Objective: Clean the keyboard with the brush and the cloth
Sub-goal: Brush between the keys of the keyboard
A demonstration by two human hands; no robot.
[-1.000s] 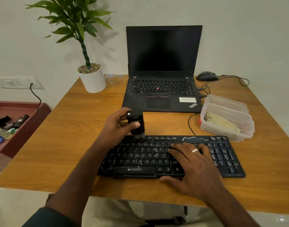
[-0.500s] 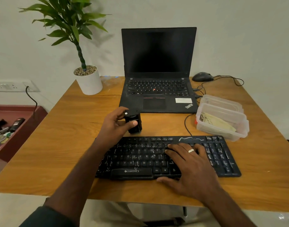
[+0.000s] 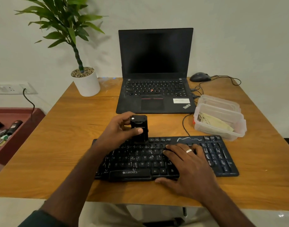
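A black keyboard (image 3: 222, 158) lies across the near part of the wooden table (image 3: 62, 145). My left hand (image 3: 117, 131) grips a small black brush block (image 3: 139, 128) upright, its lower end on the keyboard's top key rows left of centre. My right hand (image 3: 188, 164) rests flat on the keys right of centre, fingers spread, a ring on one finger. A folded beige cloth (image 3: 214, 122) lies inside a clear plastic box (image 3: 238, 128) at the right, behind the keyboard.
An open black laptop (image 3: 155, 89) stands at the back centre, a white potted plant (image 3: 86, 82) to its left. A black mouse (image 3: 200, 77) and loose cables lie at the back right. A low red shelf (image 3: 17, 128) with small items sits left of the table.
My left hand drew the brush back off the top of the keyboard, then brought it down onto the upper key rows again. My right hand has stayed on the keys.
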